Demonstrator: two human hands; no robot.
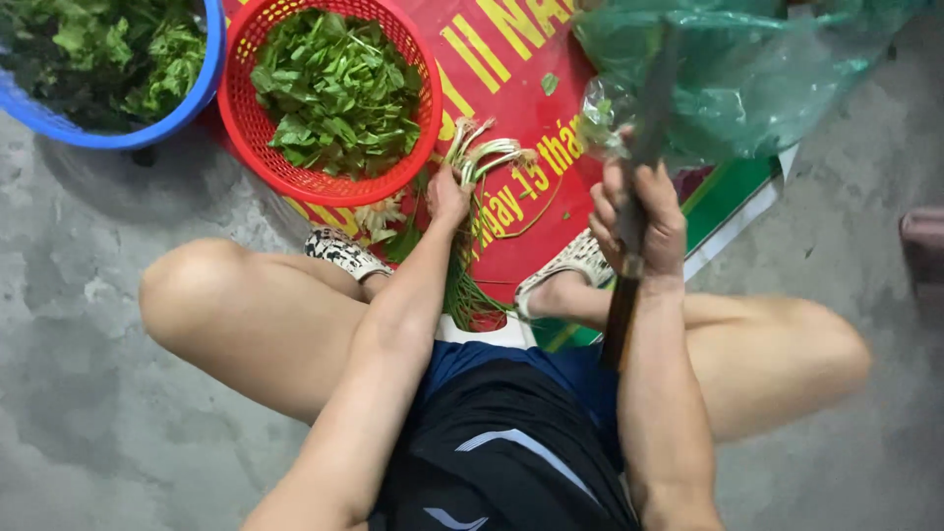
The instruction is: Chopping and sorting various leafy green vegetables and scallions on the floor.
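Fingers of the left hand closed on a bunch of green onions, white roots just beyond the fingertips, right hand fingers wrapped round a knife, red basket of leaves beside the left fingers

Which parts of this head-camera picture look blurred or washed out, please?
In the head view, the knife in the right hand is smeared by motion blur; the green plastic bag is hazy; the red basket of leaves and the left hand are sharper; light is soft, without hard shadows.
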